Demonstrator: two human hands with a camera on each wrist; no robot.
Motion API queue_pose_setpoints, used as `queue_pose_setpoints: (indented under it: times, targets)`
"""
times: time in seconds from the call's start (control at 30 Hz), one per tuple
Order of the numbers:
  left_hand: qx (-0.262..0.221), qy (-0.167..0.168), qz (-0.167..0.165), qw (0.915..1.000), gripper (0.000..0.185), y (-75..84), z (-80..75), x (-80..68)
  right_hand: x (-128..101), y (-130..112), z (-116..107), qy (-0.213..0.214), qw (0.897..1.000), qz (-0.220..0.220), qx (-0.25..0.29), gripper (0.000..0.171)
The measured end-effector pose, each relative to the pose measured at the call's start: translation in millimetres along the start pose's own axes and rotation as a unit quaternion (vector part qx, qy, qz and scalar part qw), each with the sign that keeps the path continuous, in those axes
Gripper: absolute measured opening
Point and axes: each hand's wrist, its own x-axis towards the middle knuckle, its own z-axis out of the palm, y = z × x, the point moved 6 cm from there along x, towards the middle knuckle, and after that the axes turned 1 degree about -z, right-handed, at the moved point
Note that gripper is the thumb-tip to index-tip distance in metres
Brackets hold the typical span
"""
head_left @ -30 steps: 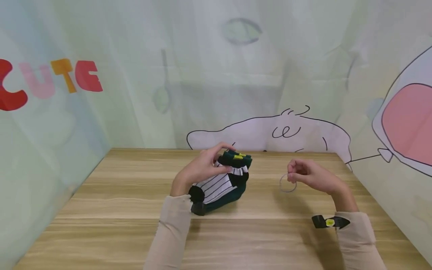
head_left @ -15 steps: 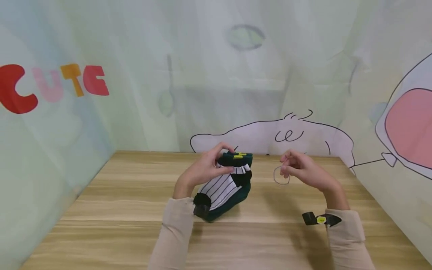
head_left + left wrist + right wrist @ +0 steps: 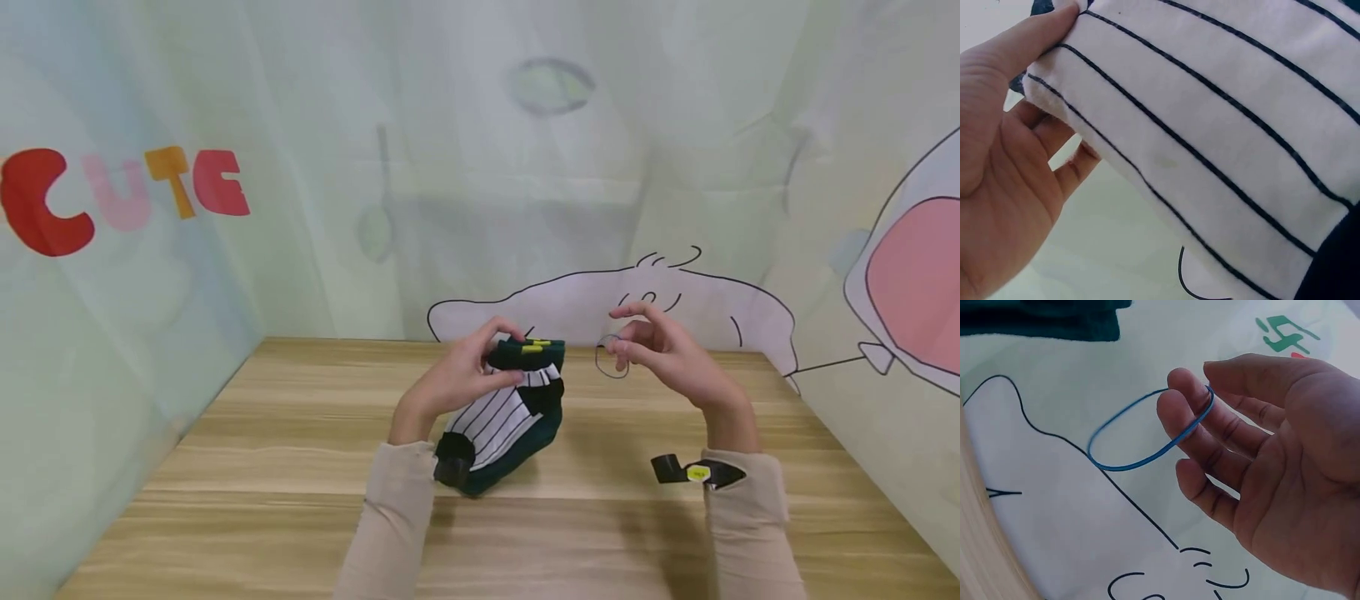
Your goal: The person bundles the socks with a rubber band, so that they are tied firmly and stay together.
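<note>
Wooden worktop (image 3: 300,467): left hand (image 3: 457,379) is clamping the folded socks (image 3: 510,417) upright; right hand (image 3: 667,354), at 3 o'clock, is pinching a rubber band (image 3: 1147,434) open.

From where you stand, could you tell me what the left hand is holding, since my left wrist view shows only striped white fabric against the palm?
Observer: The left hand grips a rolled bundle of socks, white with dark stripes and dark green, its lower end on the wooden table.
Operator: Thank you. Is the right hand holding anything?
Observer: Yes, the right hand has a thin blue rubber band looped over its fingers.
Operator: Is the band touching the socks?
Observer: No, in the head view it hangs apart, to the bundle's right, above the table.
</note>
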Motion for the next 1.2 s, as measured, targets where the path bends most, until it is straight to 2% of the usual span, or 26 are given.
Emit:
queue_pose_setpoints:
  times: [0.2,0.33,0.57,0.63,0.7,0.93,1.2]
  targets:
    - [-0.003,-0.003,0.003,1.0000,0.040,6.0,-1.9,-2.4,6,-7,5,0.005,0.999,-0.018,0.036,0.046]
    - [-0.013,0.000,0.006,0.9999,0.040,2.5,1.2,-1.8,7,-15,11,-0.002,0.997,-0.039,0.062,0.044]
    - [-0.009,0.015,0.002,0.9998,0.041,-23.4,2.8,7.5,8,-44,26,-0.058,0.987,-0.113,0.096,0.051]
    - [-0.004,0.021,0.001,0.9998,0.042,-25.1,-0.5,8.2,10,-51,29,-0.065,0.984,-0.131,0.100,0.052]
    - [-0.005,0.025,0.000,0.9997,0.042,-21.8,-4.2,6.9,12,-57,31,-0.066,0.981,-0.146,0.108,0.054]
    - [0.009,0.035,0.006,0.9993,0.042,7.9,-16.2,-4.0,18,-65,35,-0.071,0.978,-0.168,0.106,0.057]
    - [0.012,0.057,-0.001,0.9983,0.044,15.6,-22.0,-9.4,18,-64,38,-0.062,0.975,-0.179,0.116,0.058]
